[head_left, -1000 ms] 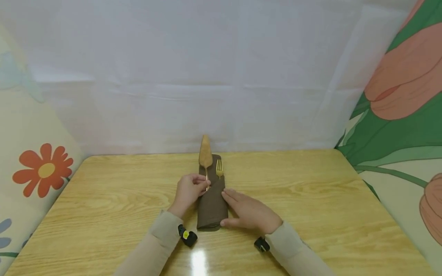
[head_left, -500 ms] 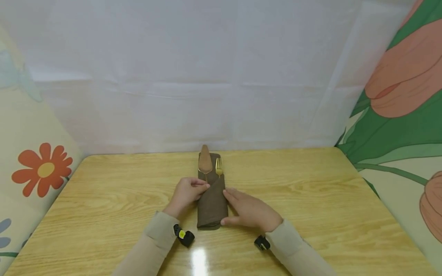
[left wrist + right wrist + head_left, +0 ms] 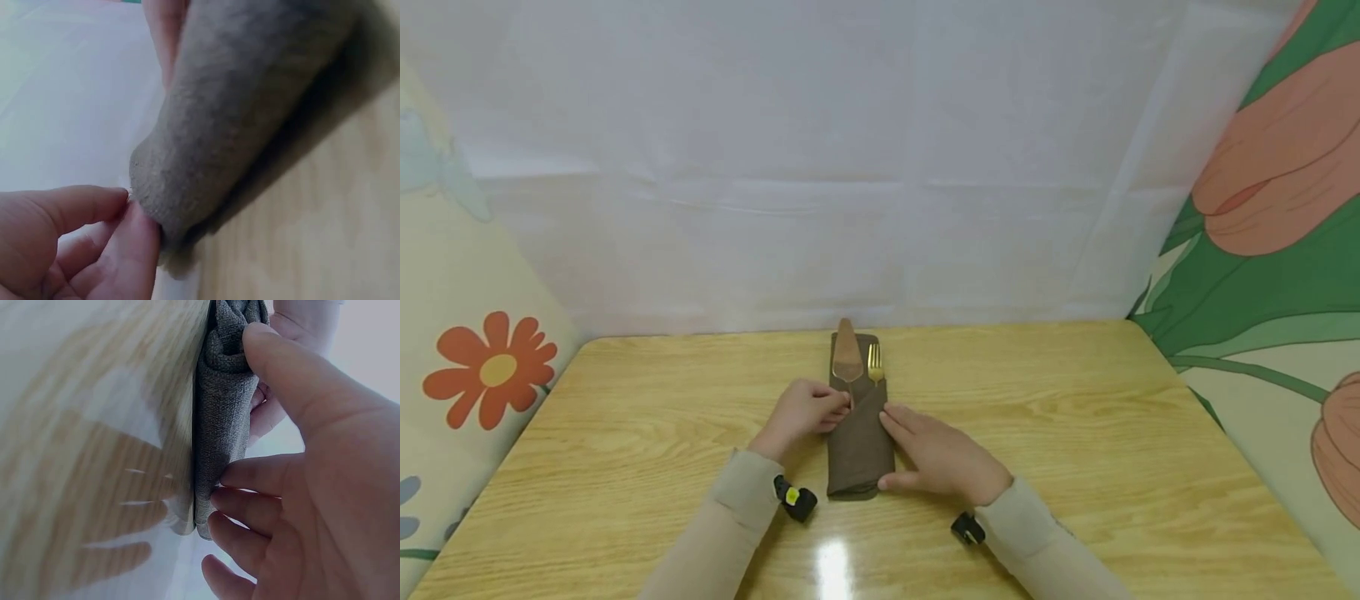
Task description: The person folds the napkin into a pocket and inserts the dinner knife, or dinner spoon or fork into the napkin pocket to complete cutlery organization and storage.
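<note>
A folded brown cloth napkin (image 3: 861, 446) lies on the table, its long side pointing away from me. A gold cake server (image 3: 847, 354) and a gold fork (image 3: 876, 362) stick out of its slanted pocket, their lower parts hidden in the cloth. My left hand (image 3: 805, 412) pinches the thin handle of the cake server at the pocket's edge; the left wrist view shows thumb and finger together beside the cloth, the handle itself barely visible. My right hand (image 3: 947, 454) rests along the napkin's right side, fingers nearly straight, thumb at the lower corner.
The wooden table (image 3: 625, 433) reaches to a white cloth backdrop (image 3: 775, 208) at its far edge. Painted flower panels (image 3: 1262, 275) stand at both sides. Each wrist wears a small black camera (image 3: 796, 500).
The cake server has slid down toward me, deeper into the napkin pocket. My left hand shifted slightly left along with it; the right hand has stayed at the napkin's side.
</note>
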Demonstrator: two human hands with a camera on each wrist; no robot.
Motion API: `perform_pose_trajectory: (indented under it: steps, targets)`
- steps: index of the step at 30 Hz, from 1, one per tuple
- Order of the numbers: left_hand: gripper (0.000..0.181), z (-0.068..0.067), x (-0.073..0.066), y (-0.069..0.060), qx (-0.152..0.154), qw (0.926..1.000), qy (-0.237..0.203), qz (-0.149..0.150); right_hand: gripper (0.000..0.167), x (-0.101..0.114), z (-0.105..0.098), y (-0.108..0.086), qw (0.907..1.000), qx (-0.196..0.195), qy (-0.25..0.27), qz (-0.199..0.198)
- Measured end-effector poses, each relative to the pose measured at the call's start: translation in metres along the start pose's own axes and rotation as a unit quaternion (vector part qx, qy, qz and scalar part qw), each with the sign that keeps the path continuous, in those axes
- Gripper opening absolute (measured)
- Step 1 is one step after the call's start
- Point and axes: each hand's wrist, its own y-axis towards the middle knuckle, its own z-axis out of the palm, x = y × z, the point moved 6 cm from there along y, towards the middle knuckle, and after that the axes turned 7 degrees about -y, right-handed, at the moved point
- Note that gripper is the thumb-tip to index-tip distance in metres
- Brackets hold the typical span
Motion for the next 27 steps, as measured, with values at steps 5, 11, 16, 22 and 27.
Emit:
perform_pose_trajectory:
  steps: [5, 11, 16, 22, 27]
  targets:
    - [0.021, -0.004, -0.006, 0.008, -0.036, 0.9988, 0.032, 0.009, 0.090, 0.000, 0.000, 0.000, 1.0000, 0.000, 0.001, 0.001]
    - [0.022, -0.004, -0.012, 0.017, -0.084, 0.9917, 0.096, 0.020, 0.090, 0.000, 0.001, 0.001, 1.0000, -0.003, 0.001, 0.002]
    - [0.019, -0.003, -0.012, 0.021, -0.085, 0.9913, 0.100, 0.013, 0.090, 0.000, 0.001, 0.001, 1.0000, -0.006, -0.004, 0.000]
    - [0.016, -0.002, -0.010, 0.022, -0.061, 0.9957, 0.070, -0.004, 0.090, -0.001, 0.001, 0.002, 0.9999, -0.008, -0.007, 0.000]
    - [0.023, 0.002, -0.011, 0.018, -0.026, 0.9950, 0.095, -0.013, 0.089, -0.001, 0.002, 0.002, 1.0000, -0.003, -0.002, 0.000]
